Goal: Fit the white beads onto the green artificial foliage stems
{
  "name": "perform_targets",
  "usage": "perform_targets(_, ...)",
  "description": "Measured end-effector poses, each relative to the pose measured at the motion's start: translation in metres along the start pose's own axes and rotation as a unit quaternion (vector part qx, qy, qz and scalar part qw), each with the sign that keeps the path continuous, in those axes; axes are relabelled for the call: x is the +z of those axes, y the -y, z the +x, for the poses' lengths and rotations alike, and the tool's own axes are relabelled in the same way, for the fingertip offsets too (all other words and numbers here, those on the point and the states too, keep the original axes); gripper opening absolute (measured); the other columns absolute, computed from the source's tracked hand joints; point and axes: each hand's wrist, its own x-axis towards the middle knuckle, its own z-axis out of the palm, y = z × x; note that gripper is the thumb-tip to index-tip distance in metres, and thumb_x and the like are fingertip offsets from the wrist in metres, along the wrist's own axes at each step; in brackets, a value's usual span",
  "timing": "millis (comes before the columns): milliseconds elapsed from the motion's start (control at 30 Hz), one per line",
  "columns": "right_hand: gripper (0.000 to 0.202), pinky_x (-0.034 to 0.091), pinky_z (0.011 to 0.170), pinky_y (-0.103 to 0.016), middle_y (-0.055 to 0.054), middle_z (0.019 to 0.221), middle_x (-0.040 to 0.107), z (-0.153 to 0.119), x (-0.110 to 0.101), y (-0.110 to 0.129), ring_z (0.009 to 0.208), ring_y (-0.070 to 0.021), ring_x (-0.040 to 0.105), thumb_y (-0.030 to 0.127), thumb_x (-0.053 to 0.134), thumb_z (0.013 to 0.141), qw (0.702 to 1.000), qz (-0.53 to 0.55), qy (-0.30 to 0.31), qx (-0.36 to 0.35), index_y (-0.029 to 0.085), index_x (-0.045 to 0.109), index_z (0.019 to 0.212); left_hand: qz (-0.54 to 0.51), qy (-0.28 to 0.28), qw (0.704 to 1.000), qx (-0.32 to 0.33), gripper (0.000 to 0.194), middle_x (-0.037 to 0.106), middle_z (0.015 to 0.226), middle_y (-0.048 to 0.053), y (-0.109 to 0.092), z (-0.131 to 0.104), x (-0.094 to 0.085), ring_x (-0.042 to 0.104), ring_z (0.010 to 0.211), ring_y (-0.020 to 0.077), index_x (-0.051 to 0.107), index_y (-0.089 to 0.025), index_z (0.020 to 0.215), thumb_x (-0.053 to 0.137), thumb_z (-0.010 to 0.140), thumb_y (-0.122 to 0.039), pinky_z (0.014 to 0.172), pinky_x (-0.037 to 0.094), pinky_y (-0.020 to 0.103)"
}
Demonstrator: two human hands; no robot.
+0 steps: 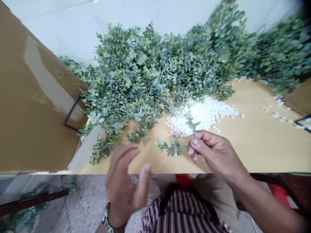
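Note:
Between the thumb and fingers of my right hand (213, 150) is a small artificial leaf sprig (172, 148), its two leafy branches pointing left and up. My left hand (127, 184) is near the table's front edge, fingers and thumb apart, holding nothing and slightly blurred. A large heap of artificial greenery (136, 74) covers the back of the table, with loose ends close to my left fingers. Just beyond my right hand lies a pile of small white pieces (204, 113), too bright to make out singly in its middle.
A cardboard box (36, 97) with a black wire handle stands on the left, a clear plastic sheet (85, 150) beside it. Another cardboard piece (300, 97) sits at the right edge among scattered white pieces. Behind the greenery rises a white tiled wall (65, 29).

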Motion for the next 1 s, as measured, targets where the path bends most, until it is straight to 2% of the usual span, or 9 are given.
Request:
perform_targets(100, 0.023, 0.048, 0.044, -0.019, 0.001, 0.060, 0.062, -0.018, 0.010, -0.009, 0.045, -0.0076, 0.054, 0.038, 0.061, 0.081, 0.998, 0.045, -0.048, -0.009, 0.017, 0.056, 0.073, -0.219, 0.098, 0.953, -0.185, 0.028, 0.060, 0.113, 0.012, -0.029, -0.017, 0.027, 0.056, 0.109, 0.0264, 0.055, -0.020, 0.113, 0.053, 0.086, -0.028, 0.091, 0.049, 0.045)
perform_targets(167, 0.022, 0.047, 0.043, -0.019, 0.002, 0.057, 0.060, -0.029, 0.016, -0.014, 0.044, -0.0081, 0.054, 0.037, 0.059, 0.082, 0.998, 0.031, -0.060, -0.003, 0.018, 0.055, 0.074, -0.334, 0.160, 0.894, -0.251, 0.038, 0.058, 0.121, 0.013, -0.039, -0.023, 0.045, 0.056, 0.112, 0.0267, 0.047, -0.021, 0.123, 0.050, 0.088, -0.037, 0.091, 0.051, 0.043)
perform_targets(267, 0.021, 0.046, 0.044, -0.020, 0.002, 0.055, 0.056, -0.043, 0.022, -0.022, 0.046, -0.0089, 0.054, 0.034, 0.054, 0.085, 0.999, -0.032, -0.035, -0.005, 0.018, 0.054, 0.072, -0.427, 0.170, 0.827, -0.325, 0.031, 0.063, 0.110, 0.010, -0.047, -0.021, 0.066, 0.064, 0.096, 0.0245, 0.049, -0.023, 0.114, 0.046, 0.089, -0.042, 0.071, 0.058, 0.038)
perform_targets(333, 0.023, 0.046, 0.044, -0.020, 0.002, 0.056, 0.055, -0.049, 0.023, -0.028, 0.046, -0.0090, 0.054, 0.033, 0.051, 0.087, 0.998, -0.067, -0.006, -0.005, 0.017, 0.053, 0.070, -0.447, 0.170, 0.800, -0.364, 0.027, 0.066, 0.098, 0.008, -0.051, -0.017, 0.074, 0.067, 0.080, 0.0219, 0.049, -0.022, 0.105, 0.048, 0.087, -0.042, 0.056, 0.057, 0.033)
perform_targets(500, 0.040, 0.041, 0.040, -0.020, 0.001, 0.049, 0.052, -0.058, 0.019, -0.036, 0.039, -0.0081, 0.050, 0.042, 0.043, 0.089, 0.996, -0.062, 0.050, 0.039, 0.017, 0.052, 0.059, -0.452, 0.209, 0.770, -0.399, 0.023, 0.063, 0.077, 0.003, -0.057, -0.015, 0.080, 0.061, 0.052, 0.0138, 0.047, -0.022, 0.096, 0.054, 0.084, -0.040, 0.040, 0.049, 0.025)
perform_targets(667, 0.056, 0.039, 0.038, -0.020, 0.000, 0.044, 0.051, -0.063, 0.014, -0.044, 0.036, -0.0078, 0.048, 0.061, 0.040, 0.083, 0.991, -0.014, 0.084, 0.107, 0.015, 0.053, 0.053, -0.534, 0.279, 0.658, -0.452, 0.036, 0.056, 0.065, -0.003, -0.058, -0.021, 0.079, 0.043, 0.032, 0.0050, 0.049, -0.023, 0.100, 0.067, 0.073, -0.039, 0.027, 0.038, 0.018)
perform_targets(733, 0.057, 0.039, 0.038, -0.019, 0.001, 0.043, 0.051, -0.064, 0.014, -0.051, 0.036, -0.0079, 0.048, 0.063, 0.041, 0.081, 0.988, -0.009, 0.093, 0.120, 0.015, 0.054, 0.053, -0.537, 0.278, 0.647, -0.464, 0.035, 0.053, 0.058, -0.005, -0.059, -0.023, 0.080, 0.044, 0.032, 0.0058, 0.050, -0.023, 0.098, 0.068, 0.073, -0.039, 0.027, 0.037, 0.017)
perform_targets(867, 0.051, 0.041, 0.042, -0.020, 0.000, 0.046, 0.055, -0.069, 0.013, -0.060, 0.039, -0.0084, 0.051, 0.052, 0.041, 0.088, 0.987, -0.050, 0.113, 0.107, 0.014, 0.055, 0.055, -0.510, 0.262, 0.664, -0.479, 0.021, 0.054, 0.054, -0.004, -0.061, -0.023, 0.081, 0.043, 0.032, 0.0053, 0.055, -0.021, 0.089, 0.065, 0.077, -0.035, 0.028, 0.036, 0.015)
perform_targets(1000, 0.022, 0.047, 0.056, -0.022, -0.002, 0.067, 0.067, -0.072, -0.007, -0.042, 0.060, -0.0118, 0.063, 0.030, 0.052, 0.087, 0.956, -0.231, 0.179, -0.017, 0.016, 0.063, 0.074, -0.476, 0.170, 0.698, -0.506, 0.019, 0.054, 0.062, -0.004, -0.060, -0.019, 0.082, 0.050, 0.045, 0.0043, 0.058, -0.017, 0.075, 0.073, 0.069, -0.026, 0.041, 0.044, 0.014)
